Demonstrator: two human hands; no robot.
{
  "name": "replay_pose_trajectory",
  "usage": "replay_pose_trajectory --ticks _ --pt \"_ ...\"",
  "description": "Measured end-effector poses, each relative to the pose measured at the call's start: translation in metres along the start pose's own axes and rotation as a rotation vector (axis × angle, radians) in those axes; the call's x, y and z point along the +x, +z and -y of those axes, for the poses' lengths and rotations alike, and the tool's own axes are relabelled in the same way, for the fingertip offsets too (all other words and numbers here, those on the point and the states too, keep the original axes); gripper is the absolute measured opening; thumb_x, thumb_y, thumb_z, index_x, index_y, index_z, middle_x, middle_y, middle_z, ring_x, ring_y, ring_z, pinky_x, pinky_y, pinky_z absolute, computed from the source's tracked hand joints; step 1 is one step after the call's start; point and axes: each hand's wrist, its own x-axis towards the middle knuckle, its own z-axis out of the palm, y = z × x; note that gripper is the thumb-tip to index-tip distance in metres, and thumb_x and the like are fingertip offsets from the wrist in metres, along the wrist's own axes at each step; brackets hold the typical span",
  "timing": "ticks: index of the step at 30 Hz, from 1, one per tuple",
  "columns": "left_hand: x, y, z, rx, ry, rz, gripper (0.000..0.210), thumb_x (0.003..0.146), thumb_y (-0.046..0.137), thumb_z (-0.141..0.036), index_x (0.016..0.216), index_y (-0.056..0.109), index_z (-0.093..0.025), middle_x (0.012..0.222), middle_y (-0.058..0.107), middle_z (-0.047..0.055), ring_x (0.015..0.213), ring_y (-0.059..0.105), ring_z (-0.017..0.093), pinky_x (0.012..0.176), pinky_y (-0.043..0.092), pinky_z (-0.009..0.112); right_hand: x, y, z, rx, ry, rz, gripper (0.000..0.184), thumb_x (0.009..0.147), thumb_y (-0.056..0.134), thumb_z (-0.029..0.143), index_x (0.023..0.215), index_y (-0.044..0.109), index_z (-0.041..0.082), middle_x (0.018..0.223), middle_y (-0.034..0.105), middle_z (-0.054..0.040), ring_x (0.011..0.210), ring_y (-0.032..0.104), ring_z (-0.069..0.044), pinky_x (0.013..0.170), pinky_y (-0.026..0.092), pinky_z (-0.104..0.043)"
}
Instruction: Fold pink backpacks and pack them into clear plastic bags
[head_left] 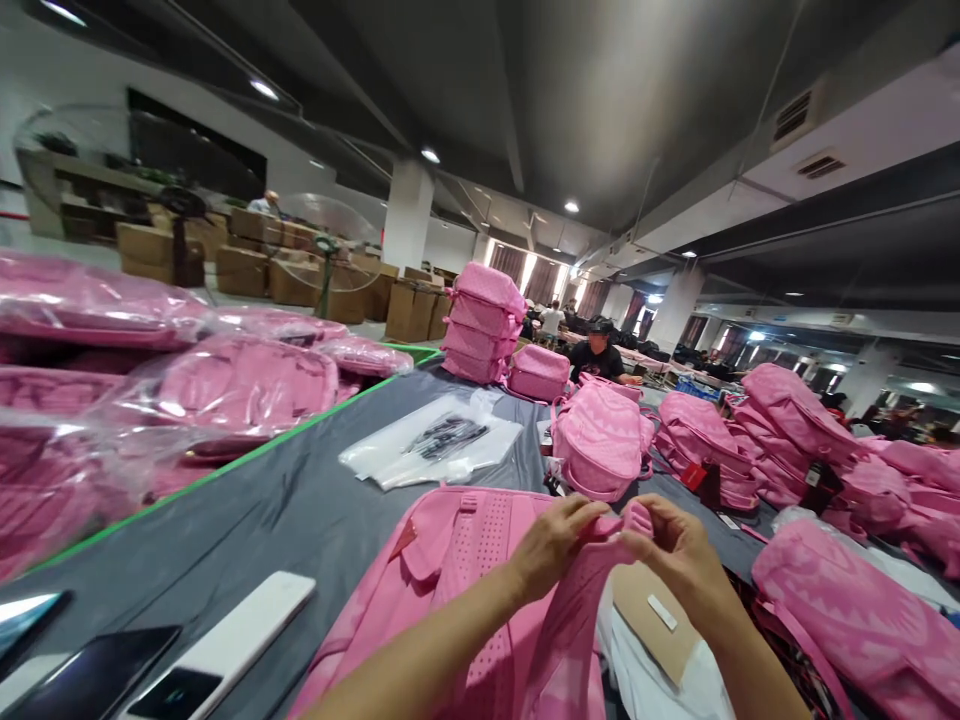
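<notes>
Two hands (551,548) (681,552) on one strap (576,605)

Factory workshop — stacked pink backpacks (484,325), plastic-bagged backpacks (247,385), cardboard cartons (409,310), grey-covered worktable (225,520)

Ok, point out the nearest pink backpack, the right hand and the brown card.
Pink backpack (465,550), head view: its upward-facing side.
Right hand (684,552), head view: middle of the hand.
Brown card (641,603), head view: bare upper surface.

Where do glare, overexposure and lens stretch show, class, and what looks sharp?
Head view, left: glare streaks the clear plastic; head view, far back: windows look washed out; head view, lower left: the white device seems stretched; head view, centre: left hand and right hand look fairly sharp.
</notes>
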Motion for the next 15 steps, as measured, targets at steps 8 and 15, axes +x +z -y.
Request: replay_pose_trajectory --ticks 8,15 --pt "-0.078 0.009 0.009 -0.345 -0.501 0.074 0.031 0.094 0.054 -0.045 0.087 0.07 -0.019 0.083 0.07 0.005 0.08 0.064 0.024 0.077 0.055 0.036 0.044 0.005 -0.031 -0.263 -0.237 -0.105 0.026 0.083 0.073 0.044 0.091 0.064 0.021 0.082 0.053 0.0012 0.074 0.047 -0.015 0.07 0.042 -0.027" --pt "-0.15 0.012 -0.012 -0.581 -1.003 0.028 0.041 0.078 0.07 -0.056 0.102 0.073 -0.023 0.087 0.073 0.008 0.086 0.069 0.029 0.083 0.058 0.045 0.115 0.071 -0.096 -0.287 -0.018 0.096 0.025 0.085 0.069 0.04 0.096 0.054 0.023 0.08 0.064 0.0034 0.072 0.061 -0.016 0.065 0.047 -0.026"
